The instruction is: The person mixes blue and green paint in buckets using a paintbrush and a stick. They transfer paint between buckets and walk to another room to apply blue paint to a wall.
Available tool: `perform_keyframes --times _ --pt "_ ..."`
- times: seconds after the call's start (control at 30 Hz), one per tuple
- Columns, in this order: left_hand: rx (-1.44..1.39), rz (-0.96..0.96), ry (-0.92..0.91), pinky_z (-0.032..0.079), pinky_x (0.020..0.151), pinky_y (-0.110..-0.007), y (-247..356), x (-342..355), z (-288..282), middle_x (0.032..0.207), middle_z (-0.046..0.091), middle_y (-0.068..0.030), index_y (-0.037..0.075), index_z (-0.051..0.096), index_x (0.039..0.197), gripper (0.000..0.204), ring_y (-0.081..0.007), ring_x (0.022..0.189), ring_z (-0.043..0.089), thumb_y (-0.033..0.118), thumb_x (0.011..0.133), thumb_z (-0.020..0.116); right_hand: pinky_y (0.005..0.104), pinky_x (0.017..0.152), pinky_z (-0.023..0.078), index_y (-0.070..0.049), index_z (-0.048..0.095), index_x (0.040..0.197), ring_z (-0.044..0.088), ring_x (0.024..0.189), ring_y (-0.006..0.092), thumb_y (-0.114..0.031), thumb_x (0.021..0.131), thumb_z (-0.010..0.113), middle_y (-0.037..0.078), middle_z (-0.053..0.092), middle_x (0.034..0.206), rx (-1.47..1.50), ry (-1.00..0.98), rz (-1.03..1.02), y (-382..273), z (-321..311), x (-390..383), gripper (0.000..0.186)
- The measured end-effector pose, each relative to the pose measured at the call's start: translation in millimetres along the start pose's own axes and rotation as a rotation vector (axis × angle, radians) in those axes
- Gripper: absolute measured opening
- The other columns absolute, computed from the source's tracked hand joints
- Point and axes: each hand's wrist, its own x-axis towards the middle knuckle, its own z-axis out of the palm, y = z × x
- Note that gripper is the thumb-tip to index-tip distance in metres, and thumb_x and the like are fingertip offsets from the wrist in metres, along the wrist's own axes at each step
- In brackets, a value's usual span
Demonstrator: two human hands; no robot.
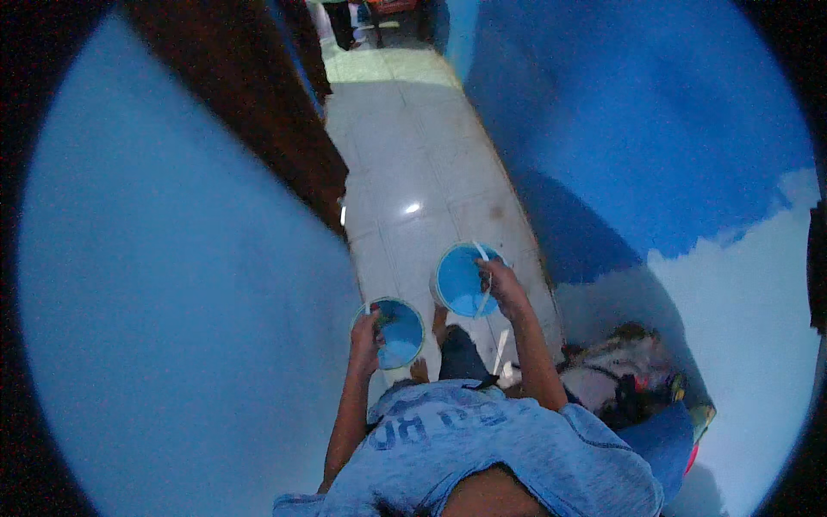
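Two round buckets hang in front of my legs, pale outside and blue inside. My left hand (366,340) is closed around the handle of the nearer-left bucket (410,323), which is close to the left wall. With my right hand (501,288) I grip the white strip-like handle of the other bucket (455,277), a little farther ahead and to the right. Whether the blue inside is liquid or only the buckets' lining, I cannot tell. The floor shows around both buckets, and my feet are partly hidden beneath them.
A narrow passage of pale floor tiles (396,164) runs ahead between a light blue wall (172,258) and a partly painted blue wall (637,129). A dark doorway or door (250,103) stands at left. Piled cloth and bags (620,370) lie at right. A person's legs (341,24) show far ahead.
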Motion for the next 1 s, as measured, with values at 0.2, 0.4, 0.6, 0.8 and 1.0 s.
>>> perform_keyframes --times 0.2,0.4,0.6,0.8,1.0 --pt "0.135 0.163 -0.006 0.034 0.051 -0.025 59.3 131.5 11.8 0.068 0.042 0.0037 0.012 0.051 0.086 0.018 -0.0083 0.057 0.041 0.029 0.085 0.058 0.0268 0.061 0.039 -0.009 0.053 0.086 0.047 0.069 0.0127 -0.034 0.082 0.060 0.001 0.047 0.077 0.008 -0.022 0.042 -36.2 -33.0 180.2 0.026" --pt "-0.210 -0.048 0.199 0.034 0.051 -0.025 148.7 247.1 54.3 0.067 0.044 0.0023 0.011 0.050 0.085 0.018 -0.0089 0.055 0.041 0.026 0.085 0.059 0.0283 0.066 0.043 -0.006 0.058 0.090 0.050 0.076 0.0133 -0.035 0.083 0.059 0.002 0.049 0.082 -0.103 0.163 0.226 -78.9 -55.2 307.1 0.030" --pt "-0.306 0.071 0.270 0.034 0.050 -0.025 245.2 410.2 103.9 0.065 0.043 0.0025 0.011 0.050 0.084 0.017 -0.0080 0.053 0.039 0.026 0.086 0.058 0.0281 0.060 0.039 -0.010 0.057 0.083 0.049 0.066 0.0126 -0.033 0.085 0.057 0.001 0.048 0.070 -0.113 0.193 0.192 -194.3 -45.7 484.3 0.024" --pt "-0.222 -0.142 0.342 0.034 0.050 -0.025 314.5 540.8 149.5 0.064 0.040 0.0034 0.012 0.049 0.086 0.017 -0.0085 0.051 0.037 0.028 0.088 0.053 0.0299 0.061 0.038 -0.007 0.055 0.080 0.050 0.069 0.0157 -0.033 0.086 0.055 0.002 0.049 0.070 -0.298 0.293 0.268 -201.2 -85.0 636.7 0.026" --pt "-0.315 -0.124 0.435 0.036 0.052 -0.027 399.2 660.3 172.0 0.068 0.043 0.0031 0.012 0.050 0.092 0.017 -0.0088 0.053 0.040 0.028 0.089 0.051 0.0300 0.065 0.040 -0.005 0.056 0.086 0.052 0.074 0.0164 -0.031 0.082 0.061 0.005 0.051 0.074 -0.233 0.245 0.321 -287.6 -40.5 814.3 0.027"
